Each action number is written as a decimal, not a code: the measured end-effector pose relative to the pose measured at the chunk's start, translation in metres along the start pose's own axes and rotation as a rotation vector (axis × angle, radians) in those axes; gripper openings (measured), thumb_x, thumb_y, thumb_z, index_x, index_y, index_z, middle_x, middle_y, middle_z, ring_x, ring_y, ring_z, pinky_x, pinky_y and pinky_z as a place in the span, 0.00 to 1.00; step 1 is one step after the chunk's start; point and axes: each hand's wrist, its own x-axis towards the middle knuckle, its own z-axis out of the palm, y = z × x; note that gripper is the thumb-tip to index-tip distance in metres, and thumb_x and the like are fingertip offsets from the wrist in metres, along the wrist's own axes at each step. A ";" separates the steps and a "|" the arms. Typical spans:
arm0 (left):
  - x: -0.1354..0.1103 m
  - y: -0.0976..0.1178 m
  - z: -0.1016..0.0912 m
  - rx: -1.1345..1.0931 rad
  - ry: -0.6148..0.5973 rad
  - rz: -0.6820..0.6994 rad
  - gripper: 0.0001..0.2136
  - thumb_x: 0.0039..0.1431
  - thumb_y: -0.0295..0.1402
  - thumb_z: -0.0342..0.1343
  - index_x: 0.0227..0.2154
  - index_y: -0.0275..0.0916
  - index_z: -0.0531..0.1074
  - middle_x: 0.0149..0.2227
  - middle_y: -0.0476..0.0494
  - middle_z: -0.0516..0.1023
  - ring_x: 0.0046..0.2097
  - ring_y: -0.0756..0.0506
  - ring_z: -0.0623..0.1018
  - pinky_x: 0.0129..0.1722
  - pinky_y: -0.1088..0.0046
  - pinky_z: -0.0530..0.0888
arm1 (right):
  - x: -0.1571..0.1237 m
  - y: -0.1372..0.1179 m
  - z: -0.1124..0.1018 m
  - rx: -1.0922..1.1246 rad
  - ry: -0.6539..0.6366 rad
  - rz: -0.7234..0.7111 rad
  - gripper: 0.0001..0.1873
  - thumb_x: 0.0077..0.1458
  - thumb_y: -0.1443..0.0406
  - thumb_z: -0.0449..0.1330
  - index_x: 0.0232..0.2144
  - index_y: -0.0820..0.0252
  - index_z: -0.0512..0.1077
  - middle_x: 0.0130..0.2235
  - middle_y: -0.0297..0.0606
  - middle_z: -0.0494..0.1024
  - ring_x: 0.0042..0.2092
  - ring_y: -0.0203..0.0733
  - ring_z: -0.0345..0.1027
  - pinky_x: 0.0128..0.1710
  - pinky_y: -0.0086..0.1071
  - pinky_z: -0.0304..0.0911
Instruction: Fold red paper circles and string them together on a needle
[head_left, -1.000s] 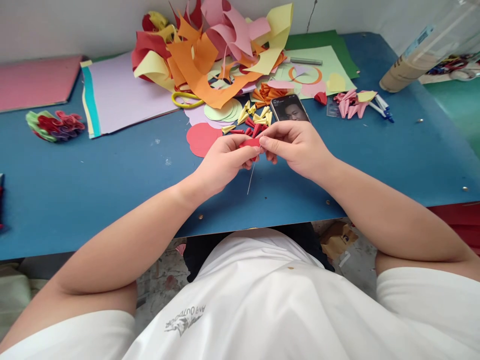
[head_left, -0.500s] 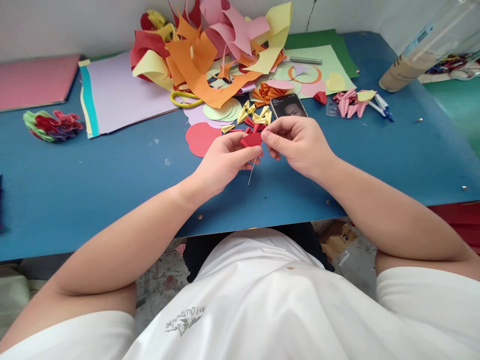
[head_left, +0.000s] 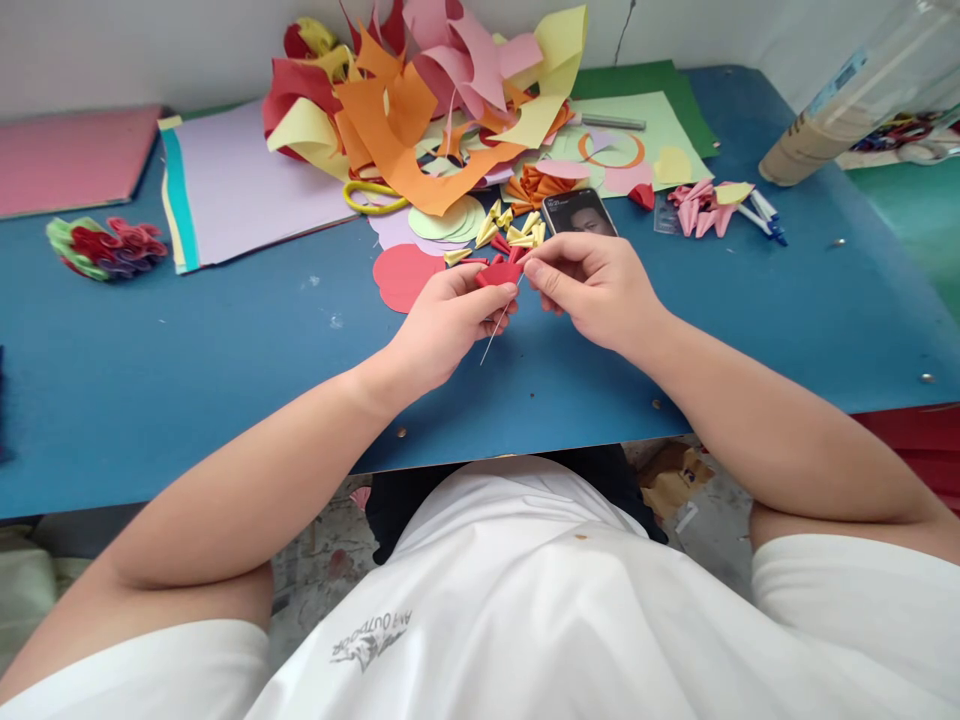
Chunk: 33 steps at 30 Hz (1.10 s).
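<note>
Between the fingers and thumb of my left hand (head_left: 454, 318) is a piece of red folded paper (head_left: 500, 274), with pleats fanning out at its top edge. My right hand (head_left: 592, 288) pinches just to the right of it, thumb against forefinger. From those fingertips a thin pale wire (head_left: 496, 338) slants down and left past my left fingers; whether it is stiff wire or thread I cannot tell. Behind the hands lie yellow folded paper cones (head_left: 526, 232), and red ones are partly hidden by my fingers. Red paper circles (head_left: 403, 278) rest by my left hand.
A phone (head_left: 579, 213) lies beyond my right hand. Yellow-handled scissors (head_left: 373, 198) and orange paper scraps (head_left: 420, 140) are farther back. A finished-looking paper flower cluster (head_left: 106, 247) sits left, pink folded pieces (head_left: 703, 208) and a plastic cup (head_left: 799, 140) right.
The wire's lower end has swung left, and its upper part now shows beside my right fingertips. My left hand and the red paper have shifted slightly left, widening the gap between the hands.
</note>
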 end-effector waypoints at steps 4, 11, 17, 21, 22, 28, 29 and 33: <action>0.001 -0.001 -0.001 0.019 -0.027 -0.010 0.13 0.50 0.33 0.80 0.33 0.38 0.82 0.31 0.49 0.80 0.31 0.52 0.76 0.34 0.74 0.74 | 0.000 0.001 0.000 0.008 -0.014 0.001 0.24 0.64 0.41 0.80 0.39 0.53 0.83 0.32 0.34 0.78 0.33 0.42 0.73 0.34 0.39 0.73; 0.000 -0.002 0.000 0.033 -0.030 0.005 0.09 0.53 0.29 0.76 0.33 0.38 0.80 0.31 0.49 0.80 0.31 0.52 0.76 0.34 0.75 0.74 | -0.001 0.003 0.002 0.020 0.016 -0.017 0.18 0.66 0.48 0.80 0.39 0.53 0.86 0.30 0.34 0.79 0.30 0.41 0.71 0.32 0.37 0.71; -0.001 -0.001 0.001 0.066 -0.017 0.038 0.08 0.54 0.26 0.73 0.31 0.39 0.79 0.30 0.50 0.79 0.32 0.52 0.76 0.35 0.75 0.74 | -0.001 -0.001 0.001 0.024 -0.044 0.037 0.18 0.65 0.51 0.81 0.35 0.55 0.83 0.29 0.33 0.78 0.29 0.38 0.68 0.30 0.36 0.70; -0.001 -0.003 0.000 0.123 -0.009 0.088 0.07 0.54 0.27 0.73 0.31 0.39 0.79 0.29 0.50 0.79 0.31 0.51 0.76 0.35 0.74 0.74 | -0.002 -0.005 0.001 0.019 -0.041 0.053 0.20 0.66 0.50 0.81 0.33 0.55 0.81 0.29 0.33 0.78 0.28 0.37 0.67 0.29 0.35 0.68; 0.000 -0.004 0.000 0.150 -0.007 0.118 0.07 0.54 0.27 0.73 0.30 0.40 0.79 0.29 0.50 0.79 0.31 0.51 0.75 0.34 0.74 0.73 | -0.003 -0.005 0.002 0.013 -0.035 0.050 0.20 0.66 0.51 0.81 0.33 0.55 0.81 0.28 0.33 0.77 0.28 0.37 0.67 0.29 0.35 0.68; 0.004 -0.010 -0.004 0.243 -0.005 0.246 0.08 0.55 0.30 0.73 0.28 0.41 0.77 0.27 0.50 0.79 0.31 0.50 0.74 0.33 0.71 0.72 | -0.005 -0.001 0.003 -0.024 -0.012 -0.023 0.17 0.69 0.55 0.79 0.33 0.56 0.81 0.27 0.32 0.77 0.26 0.35 0.66 0.26 0.33 0.64; 0.004 -0.010 -0.005 0.237 -0.002 0.249 0.08 0.55 0.30 0.73 0.28 0.41 0.78 0.28 0.50 0.79 0.31 0.50 0.74 0.33 0.71 0.72 | -0.005 -0.001 0.004 -0.017 -0.009 -0.030 0.17 0.70 0.54 0.79 0.33 0.56 0.81 0.28 0.32 0.78 0.26 0.35 0.67 0.26 0.33 0.65; 0.004 -0.007 -0.005 0.100 -0.026 0.204 0.07 0.54 0.31 0.75 0.30 0.40 0.81 0.28 0.50 0.79 0.32 0.50 0.75 0.34 0.71 0.73 | -0.005 0.000 0.003 0.069 -0.013 -0.072 0.17 0.69 0.51 0.80 0.37 0.57 0.85 0.33 0.35 0.84 0.29 0.36 0.73 0.30 0.33 0.74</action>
